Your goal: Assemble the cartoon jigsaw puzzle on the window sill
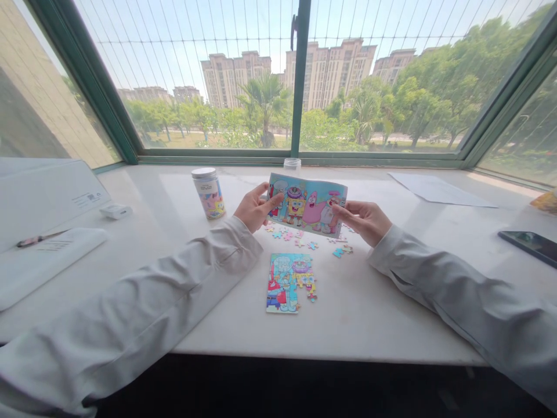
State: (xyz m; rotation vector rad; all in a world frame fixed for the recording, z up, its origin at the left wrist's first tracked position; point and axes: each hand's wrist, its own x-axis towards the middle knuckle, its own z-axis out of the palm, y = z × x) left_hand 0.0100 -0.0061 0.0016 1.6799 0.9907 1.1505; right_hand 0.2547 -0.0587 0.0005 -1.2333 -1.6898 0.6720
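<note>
A cartoon picture card [307, 204] is held up, slightly tilted, between my two hands. My left hand [256, 209] pinches its left edge with the thumb in front. On the right edge, my right hand [364, 220] grips it between thumb and fingers. Below the card, a partly joined jigsaw puzzle [285, 284] lies flat near the table's front; its left part is assembled and its right border is ragged. Several loose puzzle pieces [313, 245] are scattered behind it, some hidden by the card.
A printed jar [209, 194] with a lid stands left of my left hand. Behind the card is a clear container [292, 165]. White boxes [52, 255], a pen [41, 238] and a small white plug [116, 211] lie left; paper [439, 190] and a phone [533, 247] lie right.
</note>
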